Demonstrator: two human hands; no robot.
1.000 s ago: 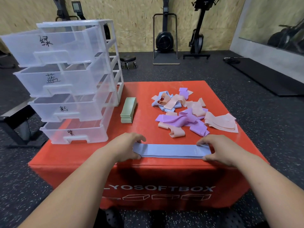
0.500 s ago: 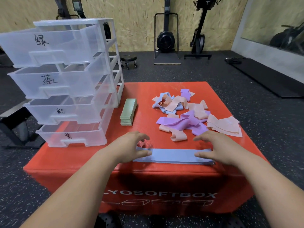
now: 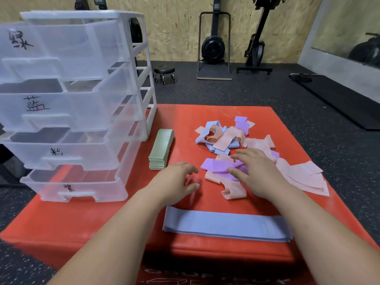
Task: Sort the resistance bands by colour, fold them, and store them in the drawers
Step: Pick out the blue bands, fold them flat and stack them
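Lying flat, blue band [image 3: 226, 226] runs left-right; left hand [image 3: 174, 182], right hand [image 3: 255, 169] spread, gripping nothing.

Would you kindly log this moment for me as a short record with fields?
Surface: red soft box
Drawer unit: clear, four drawers, on box's left
Green bands: folded stack beside drawer unit
Blue bands: flat stack at near edge, no hand on it
Loose pile: pink, purple, blue bands
Left hand: open, holding nothing
Right hand: open, over pile's purple band
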